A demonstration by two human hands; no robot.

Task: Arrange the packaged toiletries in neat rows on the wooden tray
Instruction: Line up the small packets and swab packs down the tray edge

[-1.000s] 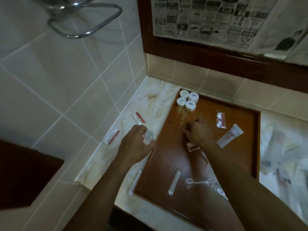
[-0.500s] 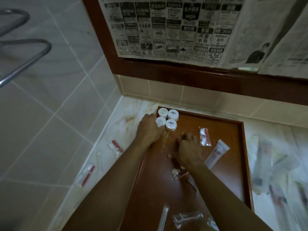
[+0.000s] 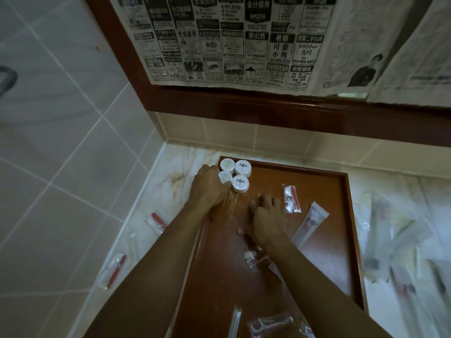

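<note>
Our left hand (image 3: 209,189) rests at the far left corner of the wooden tray (image 3: 341,230), fingers curled down beside the cluster of four small white round jars (image 3: 235,175); the knuckles touch the nearer left jar, but we cannot tell whether the fingers hold anything beneath them. Our right hand (image 3: 266,219) lies palm-down on the tray's floor just right of it, fingers spread and slightly bent, tips pressing the wood, gripping nothing we can see.

The jars stand two by two, tight together in that corner. Right of our right hand lies a clear sachet with a red stick (image 3: 291,198), and beyond it a white tube (image 3: 310,223) set on a slant. Another small sachet (image 3: 253,257) sits under our right wrist. Near the tray's close edge lie a clear-wrapped razor (image 3: 268,324) and a slim wrapped stick (image 3: 235,322).

Outside the tray, on the marble counter (image 3: 175,164), more packets lie left (image 3: 114,270) and a blurred heap lies right (image 3: 400,247). Newspaper (image 3: 231,40) covers the mirror above.
</note>
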